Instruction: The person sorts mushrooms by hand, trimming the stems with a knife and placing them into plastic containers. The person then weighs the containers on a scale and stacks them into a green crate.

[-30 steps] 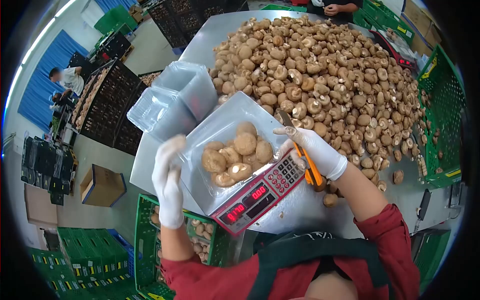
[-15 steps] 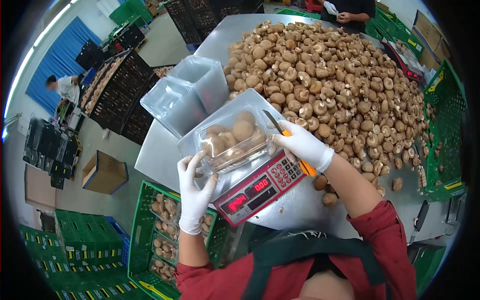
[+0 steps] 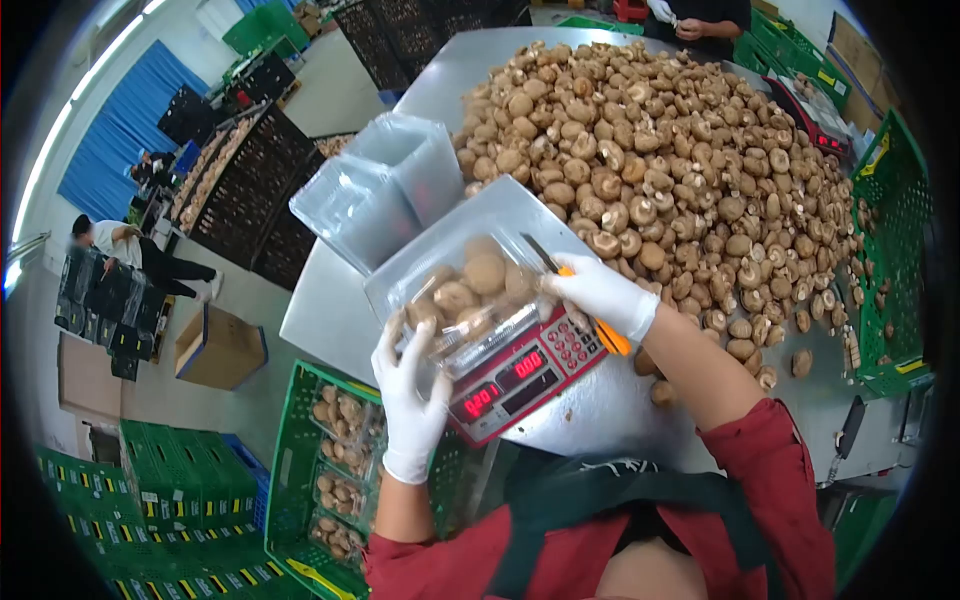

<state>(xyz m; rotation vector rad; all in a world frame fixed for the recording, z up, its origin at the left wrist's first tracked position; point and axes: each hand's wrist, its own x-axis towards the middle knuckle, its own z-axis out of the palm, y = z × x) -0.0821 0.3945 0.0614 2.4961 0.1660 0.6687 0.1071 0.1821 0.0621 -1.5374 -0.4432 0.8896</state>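
A clear plastic box of brown mushrooms (image 3: pixel 484 273) rests on the metal pan of a red scale (image 3: pixel 510 390) with lit red digits. My left hand (image 3: pixel 412 400), in a white glove, is at the box's near left edge, fingers apart. At the box's right side my gloved right hand (image 3: pixel 603 297) has its fingers wrapped round an orange-handled knife (image 3: pixel 612 337), whose dark blade points up and left. Its fingertips touch the box edge. A large heap of mushrooms (image 3: pixel 680 180) lies beyond the scale.
Stacked clear boxes (image 3: pixel 385 190) stand left of the scale. A green crate (image 3: pixel 290 470) holding filled boxes is at lower left, another green crate (image 3: pixel 890 260) at right. Across the table a person's hands (image 3: pixel 688 28) show. Another person (image 3: pixel 125 245) stands at far left.
The box lid looks more open and tilted back. My left hand has moved slightly right with its fingers more upright. The scale reading has changed, and a person at far left has shifted position.
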